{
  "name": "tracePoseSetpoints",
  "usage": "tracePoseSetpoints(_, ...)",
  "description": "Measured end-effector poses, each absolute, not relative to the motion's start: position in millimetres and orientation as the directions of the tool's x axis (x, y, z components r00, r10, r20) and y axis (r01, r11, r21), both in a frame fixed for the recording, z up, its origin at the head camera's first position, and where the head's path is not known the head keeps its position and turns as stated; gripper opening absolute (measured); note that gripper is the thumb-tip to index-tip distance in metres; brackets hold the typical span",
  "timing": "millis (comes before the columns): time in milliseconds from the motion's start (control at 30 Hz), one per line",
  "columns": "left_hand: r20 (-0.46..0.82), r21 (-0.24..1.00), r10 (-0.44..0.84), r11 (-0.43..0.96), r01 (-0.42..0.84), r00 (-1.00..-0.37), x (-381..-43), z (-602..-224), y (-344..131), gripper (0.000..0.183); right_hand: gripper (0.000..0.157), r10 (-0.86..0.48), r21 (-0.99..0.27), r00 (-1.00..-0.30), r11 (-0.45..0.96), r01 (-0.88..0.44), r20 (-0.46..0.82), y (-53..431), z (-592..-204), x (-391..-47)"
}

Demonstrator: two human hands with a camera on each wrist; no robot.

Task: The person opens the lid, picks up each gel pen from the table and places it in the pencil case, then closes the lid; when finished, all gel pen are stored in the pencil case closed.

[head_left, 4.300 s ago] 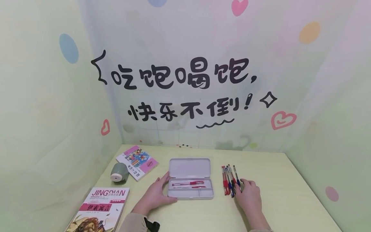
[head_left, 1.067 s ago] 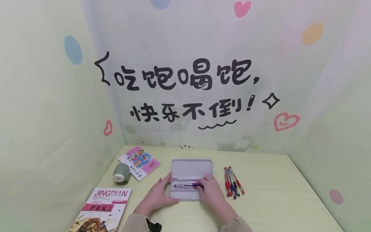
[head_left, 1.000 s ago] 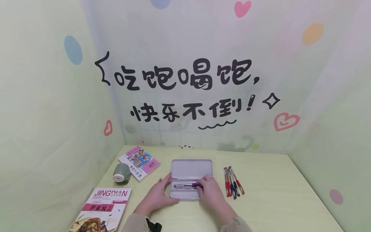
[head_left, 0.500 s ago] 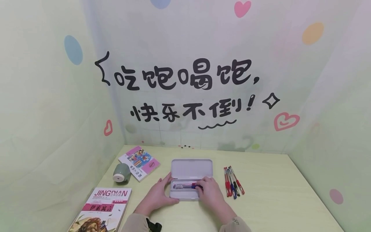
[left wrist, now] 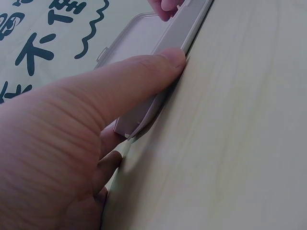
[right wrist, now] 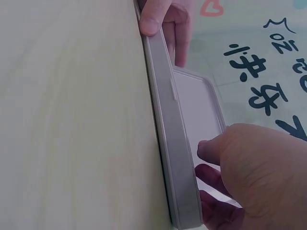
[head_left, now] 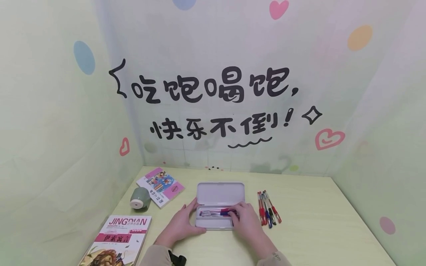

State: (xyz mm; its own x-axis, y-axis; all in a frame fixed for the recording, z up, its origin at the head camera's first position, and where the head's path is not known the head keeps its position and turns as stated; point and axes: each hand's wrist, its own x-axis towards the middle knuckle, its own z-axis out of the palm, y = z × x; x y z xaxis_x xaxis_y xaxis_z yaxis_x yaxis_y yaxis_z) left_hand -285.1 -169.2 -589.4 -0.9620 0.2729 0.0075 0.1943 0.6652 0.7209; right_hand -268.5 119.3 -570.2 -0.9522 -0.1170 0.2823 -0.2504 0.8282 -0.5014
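Observation:
An open pale lilac pencil case [head_left: 213, 224] lies at the middle of the table, its lid [head_left: 220, 194] tipped back. My left hand [head_left: 181, 225] grips its left end, thumb on the front edge and fingers round the side and back. Several pens [head_left: 210, 213] with red and blue grips lie lengthwise in the rear compartment. My right hand [head_left: 247, 221] is over the right end of the case, fingertips at the pens' grips. In the right wrist view a gap shows between thumb and fingers, with no pen between them. The right ends of the pens are hidden by this hand.
Several pens [head_left: 267, 208] with red, blue and black grips lie on the table to the right of the case. To the left are a pink booklet [head_left: 160, 187], a grey-green pencil sharpener [head_left: 139, 198] and a thick book [head_left: 114, 240]. A printed curtain stands behind.
The right hand has gone from the loose pens to the case with a blue-grip pen, laid it in the rear compartment, and just shifted slightly right. The left hand stays on the case.

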Motion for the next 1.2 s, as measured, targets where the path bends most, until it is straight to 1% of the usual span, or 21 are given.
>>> tracePoseSetpoints(133, 0.01, 0.719, 0.269, 0.668, 0.194, -0.963, -285.8, -589.6, -168.7, 0.137, 0.013, -0.045, -0.524, -0.949, 0.825, -0.212, 0.312, 133.4, -570.1, -269.7)
tracePoseSetpoints(300, 0.017, 0.717, 0.275, 0.666, 0.204, -0.961, -285.5, -589.3, -168.6, 0.136, 0.015, 0.049, -0.527, -0.924, 0.832, -0.173, 0.379, 157.6, -565.6, -266.6)
tracePoseSetpoints(433, 0.019, 0.717, 0.275, 0.667, 0.205, -0.961, -285.0, -589.0, -169.0, 0.136, 0.02, 0.151, -0.55, -0.917, 0.831, -0.085, 0.369, 179.4, -563.1, -263.8)
tracePoseSetpoints(533, 0.02, 0.717, 0.273, 0.666, 0.204, -0.962, -285.4, -589.0, -169.8, 0.136, 0.028, 0.204, -0.549, -0.92, 0.836, -0.015, 0.335, 195.6, -563.4, -261.9)
tracePoseSetpoints(667, 0.02, 0.719, 0.273, 0.665, 0.203, -0.962, -286.4, -589.1, -170.8, 0.138, 0.035, 0.237, -0.531, -0.928, 0.846, 0.051, 0.288, 214.4, -565.9, -259.9)
tracePoseSetpoints(800, 0.015, 0.719, 0.265, 0.667, 0.195, -0.964, -287.2, -591.3, -171.6, 0.139, 0.037, 0.257, -0.523, -0.937, 0.847, 0.099, 0.238, 226.0, -570.7, -259.6)
tracePoseSetpoints(1033, 0.012, 0.725, 0.262, 0.662, 0.189, -0.965, -286.6, -595.2, -172.3, 0.138, 0.039, 0.266, -0.526, -0.943, 0.841, 0.125, 0.201, 231.9, -573.8, -258.8)
tracePoseSetpoints(1200, 0.022, 0.723, 0.265, 0.662, 0.198, -0.964, -286.7, -594.7, -171.5, 0.139, 0.043, 0.276, -0.529, -0.948, 0.834, 0.154, 0.159, 233.3, -572.8, -258.1)
